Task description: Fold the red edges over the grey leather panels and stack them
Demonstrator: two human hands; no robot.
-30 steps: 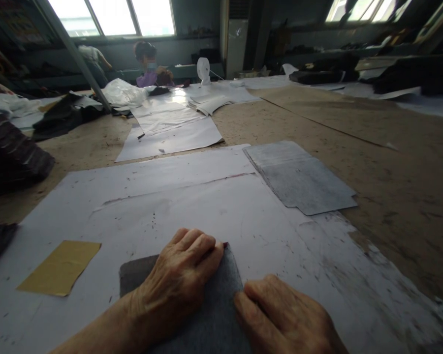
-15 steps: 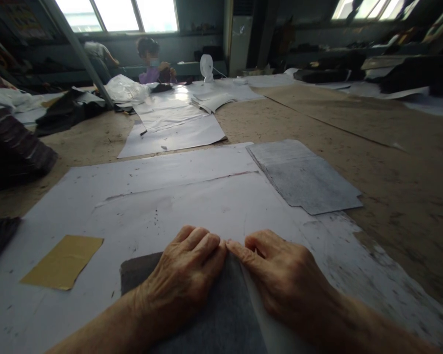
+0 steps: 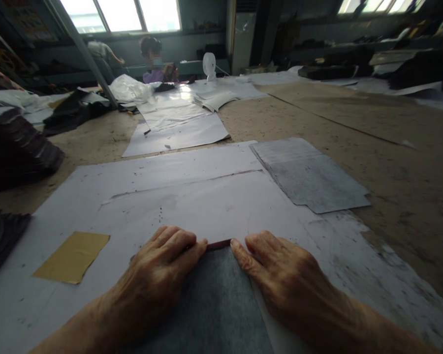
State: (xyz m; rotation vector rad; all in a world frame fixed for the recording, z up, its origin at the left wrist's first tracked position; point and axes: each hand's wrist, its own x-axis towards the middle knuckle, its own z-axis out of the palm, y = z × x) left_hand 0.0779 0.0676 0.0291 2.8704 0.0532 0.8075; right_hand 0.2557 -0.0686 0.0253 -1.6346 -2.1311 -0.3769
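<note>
A grey fabric-like panel (image 3: 221,305) lies in front of me on white paper. Along its far edge a narrow dark red strip (image 3: 219,244) shows, turned over onto the panel. My left hand (image 3: 158,275) is closed at the left part of this edge, thumb pressed on the fold. At the right end of the strip my right hand (image 3: 284,275) is closed too, its thumb tip on the corner and fingers curled. The left part of the panel is hidden under my left hand and forearm.
Grey cut panels (image 3: 310,172) lie stacked at the right on the white paper (image 3: 192,206). A tan paper piece (image 3: 72,256) is at the left, near dark stacked material (image 3: 18,147). A slanted pole (image 3: 84,54) and a small white fan (image 3: 208,66) stand farther back, where two people sit.
My left hand has moved left along the panel's far edge, away from my right hand. The dark red turned-over strip now shows between my thumbs. The view has shifted slightly.
</note>
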